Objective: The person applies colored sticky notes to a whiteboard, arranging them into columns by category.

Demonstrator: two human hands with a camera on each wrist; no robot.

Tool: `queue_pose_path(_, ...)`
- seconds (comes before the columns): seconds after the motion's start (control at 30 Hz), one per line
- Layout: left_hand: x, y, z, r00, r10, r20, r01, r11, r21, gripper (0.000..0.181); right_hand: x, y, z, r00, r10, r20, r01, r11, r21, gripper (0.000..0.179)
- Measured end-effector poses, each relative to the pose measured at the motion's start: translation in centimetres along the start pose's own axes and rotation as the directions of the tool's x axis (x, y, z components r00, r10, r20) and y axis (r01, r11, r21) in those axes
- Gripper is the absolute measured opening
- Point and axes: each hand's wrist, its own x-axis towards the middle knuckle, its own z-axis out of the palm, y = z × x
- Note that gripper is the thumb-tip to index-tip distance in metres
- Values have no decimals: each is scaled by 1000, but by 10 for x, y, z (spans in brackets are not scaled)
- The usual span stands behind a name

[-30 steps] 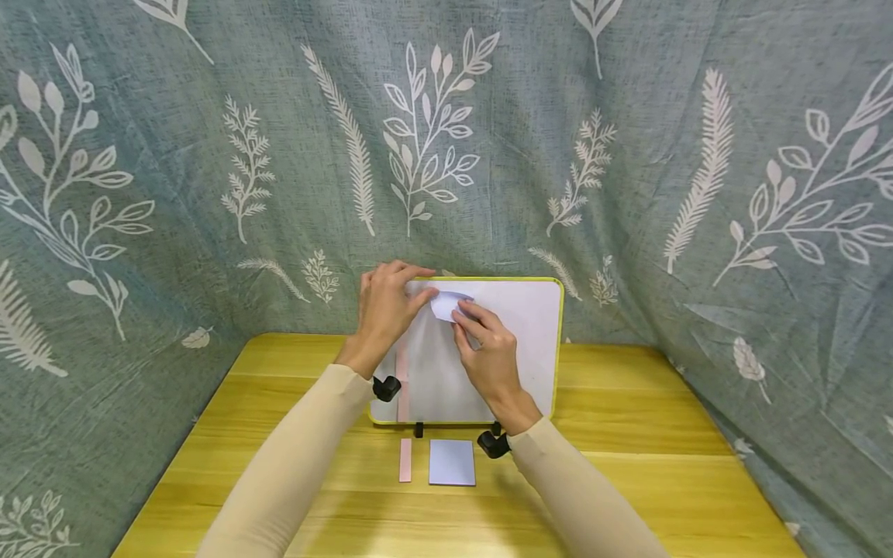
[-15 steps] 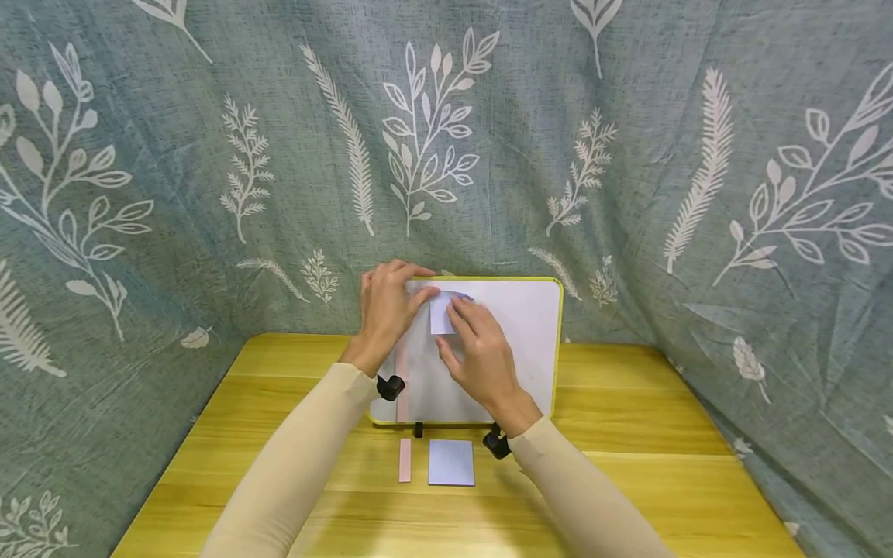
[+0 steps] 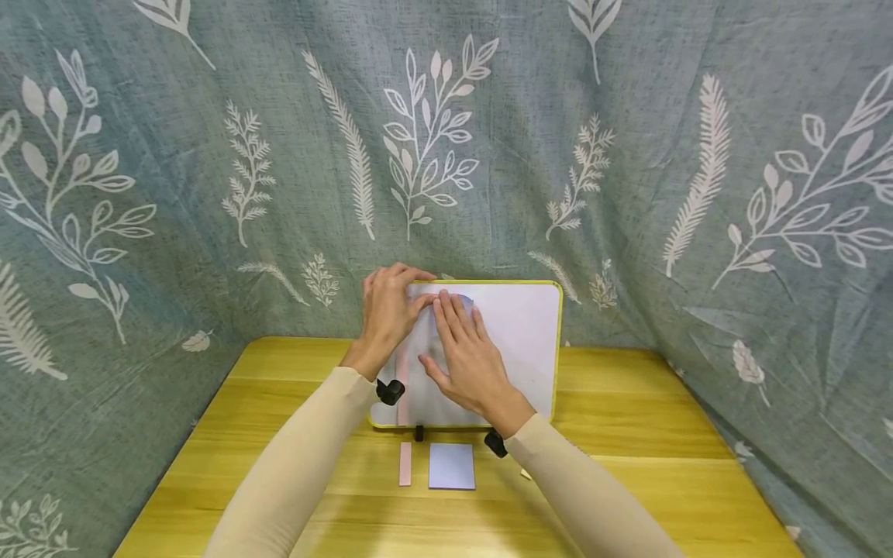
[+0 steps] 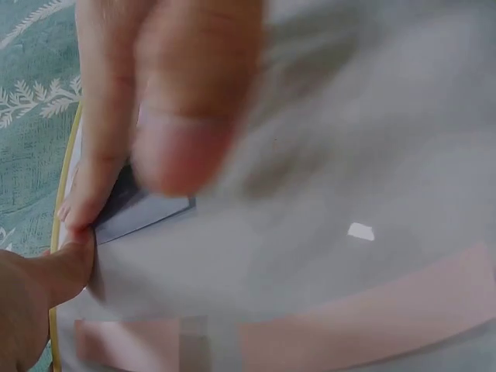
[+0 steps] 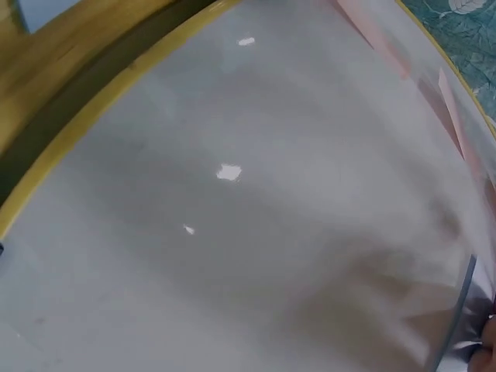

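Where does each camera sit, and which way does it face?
Head: worn on the head, facing forward and down at the whiteboard; left hand, right hand and sleeves show.
Left wrist: on that wrist, facing the whiteboard; fingers of both hands show.
Right wrist: on that wrist, facing across the whiteboard; fingertips show, lower right.
Both wrist views share the pink strips.

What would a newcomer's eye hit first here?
Probably the yellow-rimmed whiteboard standing mid-table, with the right hand spread over a pale blue sheet on its upper part and the left hand at its upper left. Then the teal leaf-print curtain filling the background. Next, the pale blue square on the table in front of the board.
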Motion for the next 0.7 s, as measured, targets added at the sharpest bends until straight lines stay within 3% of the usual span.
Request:
queue_pose_path(0.23, -1, -3, 1, 1000, 16, -16, -17, 1000, -25, 35, -4, 0, -1, 994, 103, 37, -102, 995, -18, 96)
queue_pose_path(0.47, 0, -2, 3, 999, 29, -38, -30, 999, -17, 36, -18, 19, -5, 969, 244, 43, -242, 969, -49, 92)
queue_pose_path(0.57, 0, -3, 3, 998, 39, -47, -39, 999, 4, 38, -23, 25, -8, 964, 265, 24, -263, 964, -46, 90)
queue_pose_path(0.7, -4, -4, 3, 998, 61, -35, -60, 997, 46, 45, -27, 28, -10, 969, 248, 4, -248, 968, 31, 89)
